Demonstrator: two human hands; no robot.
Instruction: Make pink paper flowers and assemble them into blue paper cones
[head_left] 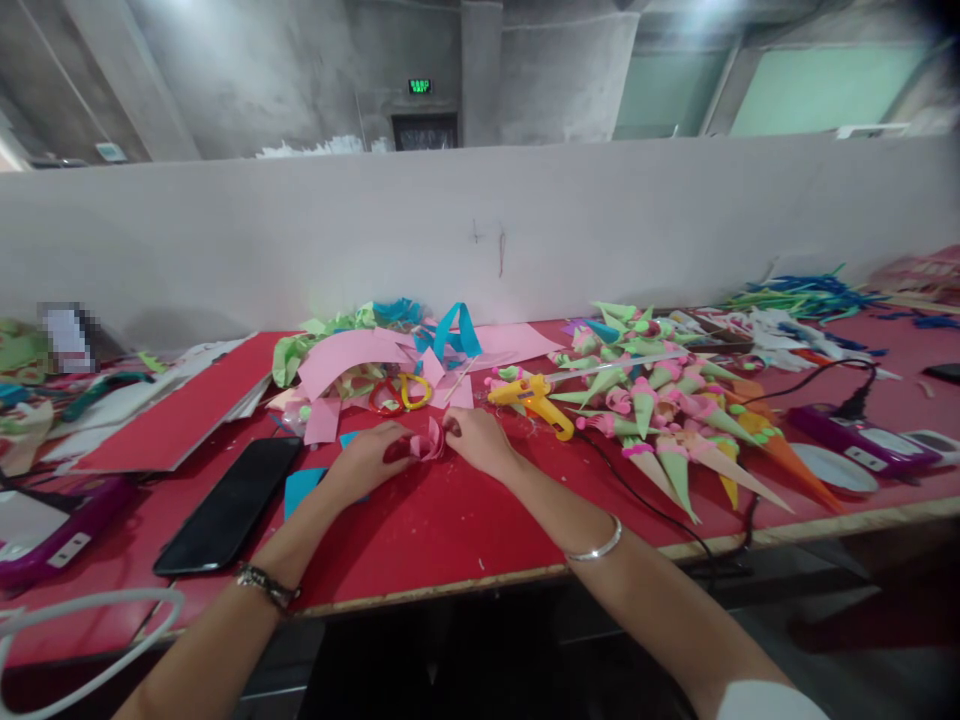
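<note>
Between my two hands is a curled pink paper piece [427, 441], shaped like a small rosette, just above the red tabletop [450, 535]. My left hand [375, 452] pinches its left side with thumb and fingers. On the other side my right hand [476, 438] has its fingers closed at the paper's edge; the fingertips are partly hidden. Blue paper pieces [304, 492] lie under my left wrist. Just beyond my hands are scissors with red and yellow handles [415, 392]. A yellow glue gun [534, 400] rests to the right of my right hand.
Many green and pink paper cones [660, 400] are heaped on the right. A black phone [232, 505] lies at left, near red sheets [187, 410]. Pink paper sheets [352, 358] lie at the back. Purple power strips [862, 440] and cables flank the work area.
</note>
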